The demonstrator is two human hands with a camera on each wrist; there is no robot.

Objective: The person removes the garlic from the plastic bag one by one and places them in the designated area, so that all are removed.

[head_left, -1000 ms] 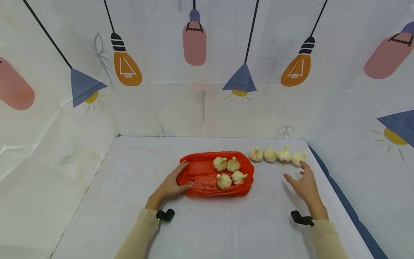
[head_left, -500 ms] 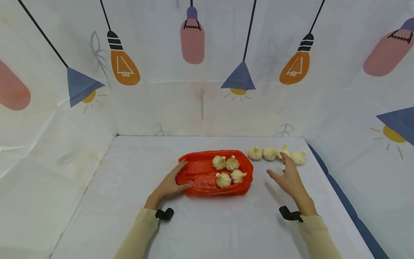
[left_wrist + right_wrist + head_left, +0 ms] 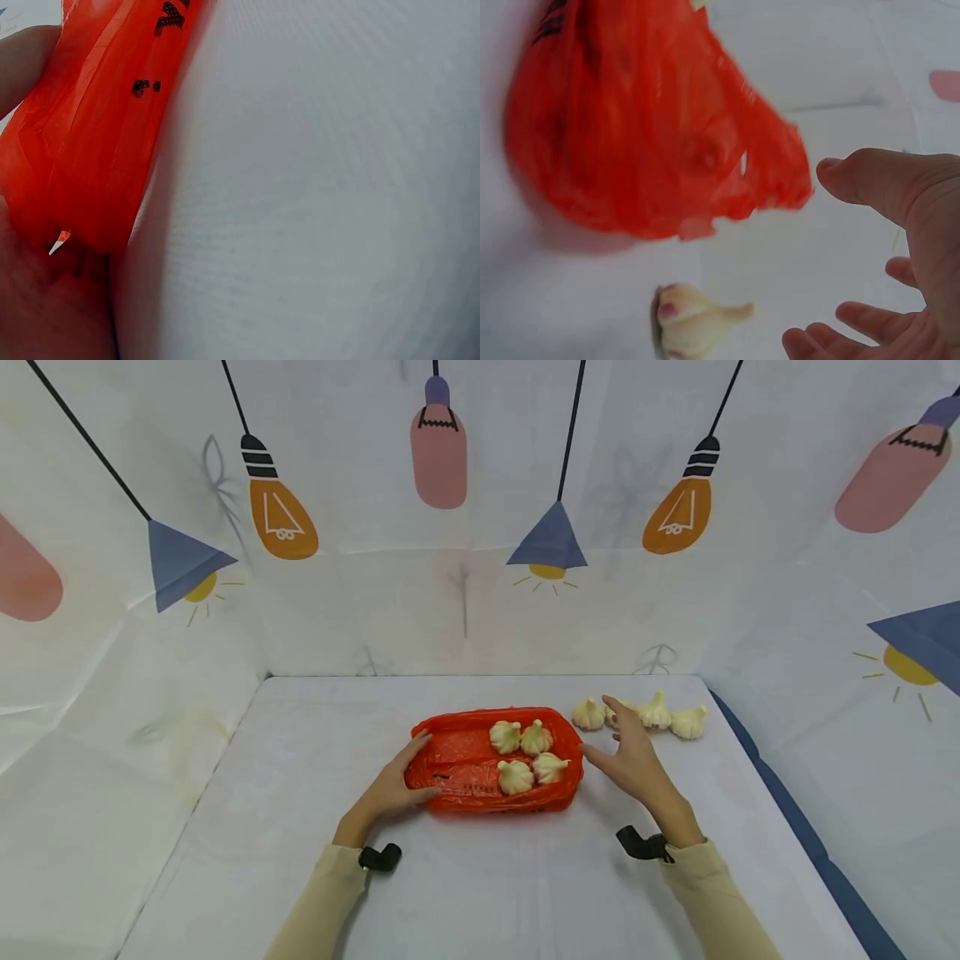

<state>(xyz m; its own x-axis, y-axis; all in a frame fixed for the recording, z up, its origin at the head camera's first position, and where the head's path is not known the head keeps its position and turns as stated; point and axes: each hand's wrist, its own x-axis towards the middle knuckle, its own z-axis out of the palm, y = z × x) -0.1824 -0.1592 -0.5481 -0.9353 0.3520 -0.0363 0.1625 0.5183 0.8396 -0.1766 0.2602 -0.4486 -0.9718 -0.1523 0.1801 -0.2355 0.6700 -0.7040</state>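
My left hand (image 3: 386,789) holds the left end of the red tray (image 3: 457,752), fingers spread at its far corner and thumb over the near rim; I judge that this grip keeps the light, plastic-wrapped thing from sliding. My right hand (image 3: 637,764) is loosely open, thumb well apart from the fingers, with nothing in it; it hovers just beside the tray's right end, the thumb tip near the crumpled plastic without touching it in the right wrist view. Inside the tray, four garlic bulbs (image 3: 516,777) sit in its right half, two far and two near, perhaps because that side is easier for my right hand to reach; the left half shows bare red. Beyond the tray's far right corner a row of four more bulbs (image 3: 656,712) lies on the table (image 3: 450,893), my fingers partly hiding the second from the tray. The row ends near the table's right edge, so the margin there is tight; left of the tray and on its near side the tabletop gives broad room; behind it the printed sheet (image 3: 322,610) rises beyond the far edge.
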